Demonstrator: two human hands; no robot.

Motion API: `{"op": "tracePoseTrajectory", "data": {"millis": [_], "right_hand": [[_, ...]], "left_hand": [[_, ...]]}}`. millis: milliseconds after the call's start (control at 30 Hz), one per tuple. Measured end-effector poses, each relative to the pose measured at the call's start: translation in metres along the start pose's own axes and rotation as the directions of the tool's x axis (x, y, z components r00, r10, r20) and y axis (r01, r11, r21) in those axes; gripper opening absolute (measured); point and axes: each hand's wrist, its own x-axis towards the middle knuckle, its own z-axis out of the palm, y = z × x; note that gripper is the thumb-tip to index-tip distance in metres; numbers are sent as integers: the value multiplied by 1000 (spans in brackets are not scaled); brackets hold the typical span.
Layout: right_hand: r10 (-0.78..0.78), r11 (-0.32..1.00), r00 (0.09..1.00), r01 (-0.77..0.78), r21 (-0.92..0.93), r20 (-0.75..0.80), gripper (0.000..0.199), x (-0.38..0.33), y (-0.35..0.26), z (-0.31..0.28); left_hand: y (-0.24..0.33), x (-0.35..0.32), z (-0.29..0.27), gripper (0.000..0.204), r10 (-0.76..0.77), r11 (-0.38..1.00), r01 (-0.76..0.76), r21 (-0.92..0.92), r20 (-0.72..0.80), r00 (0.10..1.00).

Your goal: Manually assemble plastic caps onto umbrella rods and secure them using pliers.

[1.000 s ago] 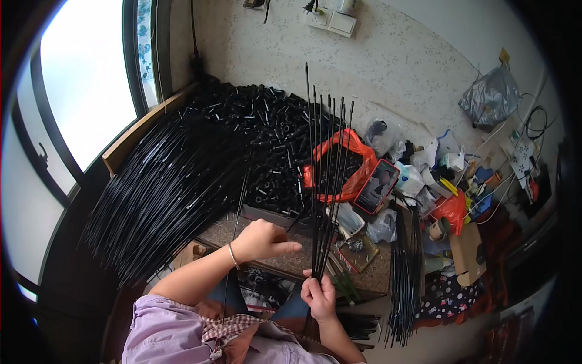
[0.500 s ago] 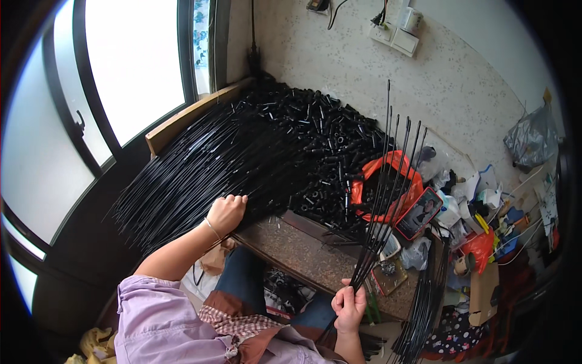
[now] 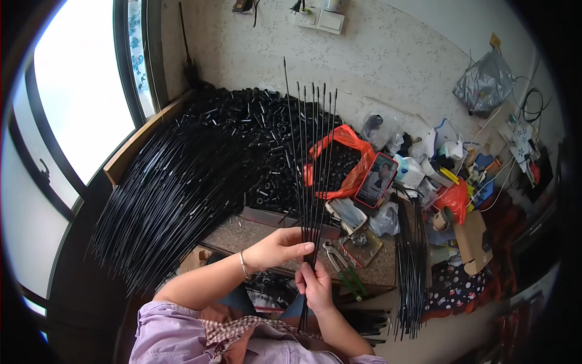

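Right hand [image 3: 317,290]: closed round black rods [image 3: 310,225] | left hand [image 3: 277,249]: against them just above, closure unclear | risk: loosened grip lets rods fanning overhead slip

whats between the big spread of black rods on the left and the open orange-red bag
In the head view, a heap of short black parts lies between the black rods and the orange-red bag.

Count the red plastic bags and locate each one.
2: an open bag holding small black parts, left of the phone; a crumpled bag right of the phone. Others may be hidden.
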Motion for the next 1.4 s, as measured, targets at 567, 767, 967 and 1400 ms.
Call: {"op": "tracePoseTrajectory", "data": {"millis": [567, 767, 967, 1400], "right_hand": [[453, 636, 832, -553, 538, 320, 74, 98, -21, -30], [203, 948, 909, -275, -158, -365, 73, 145, -23, -27], [5, 932, 901, -161, 324, 434, 96, 60, -56, -30], [471, 779, 861, -508, 368, 193, 48, 123, 38, -59]], "left_hand": [[-76, -26, -20, 20, 107, 535, -484, 692, 513, 852], [-105, -6, -45, 21, 512, 371, -584, 722, 365, 777], [-116, -25, -40, 65, 370, 184, -30, 982, -41, 928], [-125, 12, -70, 45, 45, -119, -865, 487, 873, 485]]}}
